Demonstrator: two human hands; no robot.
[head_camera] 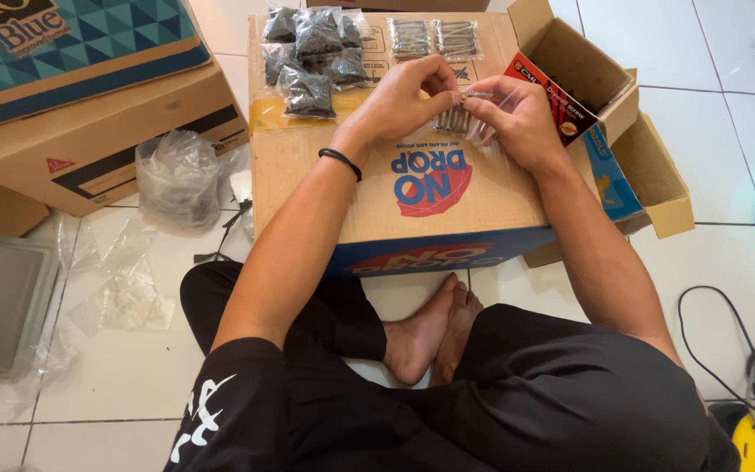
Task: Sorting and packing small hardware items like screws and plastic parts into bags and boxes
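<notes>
I sit cross-legged on a tiled floor behind a closed cardboard box (pixel 377 188). Over its top, my left hand (pixel 404 100) and my right hand (pixel 513 114) together pinch a small clear plastic bag of silver screws (pixel 458 118). A black band circles my left wrist. Several small bags of dark screws (pixel 312 57) lie at the box's far left. Two bags of silver screws (pixel 434 37) lie at the far middle.
An open cardboard box (pixel 605 96) with a red-and-black screw carton (pixel 557 100) stands to the right. Another big box (pixel 80 114) sits at the left. Crumpled clear bags (pixel 176 175) and flat plastic sleeves (pixel 124 288) lie on the floor. A black cable (pixel 701 332) runs at right.
</notes>
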